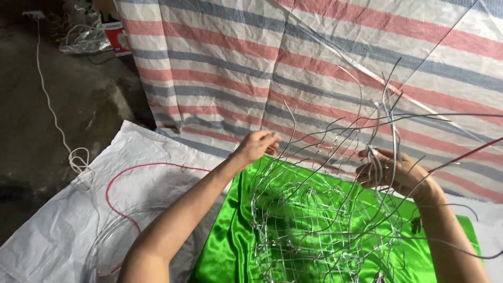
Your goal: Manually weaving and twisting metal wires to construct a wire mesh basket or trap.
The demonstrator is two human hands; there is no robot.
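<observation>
Behind everything you have a striped tarp (314, 57) in red, blue and white bands, hanging down and spreading toward you, with dark concrete floor (63, 115) to its left. On that floor lies a white woven sack (57, 220), and across it curls a red wire (118, 183) beside a coil of clear tubing (112, 241); a white cord (50, 105) trails over the concrete farther back. Nearer to you, a bright green satin cloth (230, 246) is spread out, and above it sits the wire mesh frame (309, 225), a half-woven cage of thin silvery wire whose loose strands fan upward between your arms. Your left hand (257, 147) reaches to the frame's upper left edge, its fingers (271, 140) pressed together and pinching one of the thin strands there. Your right hand (393, 170) is at the frame's upper right, its fingers (369, 157) curled around a bundle of upright wires (387, 115) that rise past your palm and splay apart at the top. Both hands are held above the green cloth, well apart from each other.
</observation>
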